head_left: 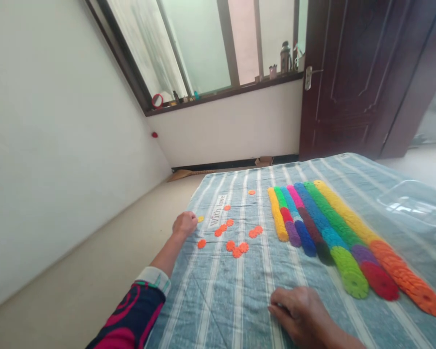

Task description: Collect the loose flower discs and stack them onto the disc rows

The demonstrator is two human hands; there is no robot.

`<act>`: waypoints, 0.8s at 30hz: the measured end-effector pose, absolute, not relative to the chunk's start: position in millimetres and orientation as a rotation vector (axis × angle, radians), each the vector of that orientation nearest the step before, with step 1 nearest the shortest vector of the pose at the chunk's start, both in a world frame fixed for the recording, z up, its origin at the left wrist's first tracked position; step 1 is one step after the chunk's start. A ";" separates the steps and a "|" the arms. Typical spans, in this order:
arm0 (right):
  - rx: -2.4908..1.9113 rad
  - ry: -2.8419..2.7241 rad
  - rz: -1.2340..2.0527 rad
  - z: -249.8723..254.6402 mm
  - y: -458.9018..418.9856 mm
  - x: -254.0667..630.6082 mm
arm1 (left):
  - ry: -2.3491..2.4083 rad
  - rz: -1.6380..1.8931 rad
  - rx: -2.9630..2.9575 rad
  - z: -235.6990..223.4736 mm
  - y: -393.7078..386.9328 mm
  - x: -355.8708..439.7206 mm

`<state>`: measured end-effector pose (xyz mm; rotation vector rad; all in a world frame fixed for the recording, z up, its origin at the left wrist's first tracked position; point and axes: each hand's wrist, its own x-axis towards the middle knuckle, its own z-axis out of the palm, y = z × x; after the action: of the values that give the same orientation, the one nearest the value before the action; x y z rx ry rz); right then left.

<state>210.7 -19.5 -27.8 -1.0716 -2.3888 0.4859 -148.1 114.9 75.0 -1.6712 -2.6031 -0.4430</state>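
Observation:
My left hand (184, 223) reaches far out over the striped blue cloth (240, 291), fingers curled closed, beside a small yellow-orange disc (201, 219). What it holds, if anything, is hidden. Several loose orange gear-shaped discs (236, 247) lie scattered just right of it. My right hand (298, 310) rests near the front on the cloth, fingers bent and pressed down, nothing visible in them. To the right lie long rows of stacked discs (334, 232) in yellow, green, blue, pink, purple, red and orange.
A clear plastic container (414, 201) sits at the far right on the cloth. A white wall runs along the left, with bare floor (94, 271) between it and the cloth. A dark wooden door (352, 72) and a window sill with small items stand behind.

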 end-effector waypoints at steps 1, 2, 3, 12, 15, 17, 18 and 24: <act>-1.080 -2.390 0.485 -27.4 -19.5 210.3 | -2.617 -0.429 -1.656 71.0 116.8 -152.8; -1.090 -2.389 0.488 -26.9 -19.6 209.9 | -2.627 -0.421 -1.650 66.9 119.4 -155.8; -1.098 -2.389 0.494 -26.3 -19.6 209.5 | -2.634 -0.419 -1.651 63.0 122.5 -157.5; -1.137 -2.372 0.556 -12.2 -19.5 206.0 | -2.629 -0.572 -1.687 61.6 135.3 -156.0; -1.175 -2.379 0.553 -4.3 -18.7 205.2 | -2.588 -0.660 -1.754 69.6 129.9 -139.7; -1.196 -2.389 0.550 0.3 -18.3 205.1 | -2.547 -0.715 -1.864 72.8 125.4 -117.6; -1.199 -2.398 0.550 2.1 -18.1 205.1 | -2.525 -0.739 -1.936 73.1 122.6 -102.8; -1.199 -2.436 0.537 4.7 -17.0 205.7 | -2.181 -0.989 -2.659 61.5 103.4 8.7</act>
<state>205.7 -17.0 4.7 -1.1990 -2.4358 0.5366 8.7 103.4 61.5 -2.6591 -2.1812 -0.9893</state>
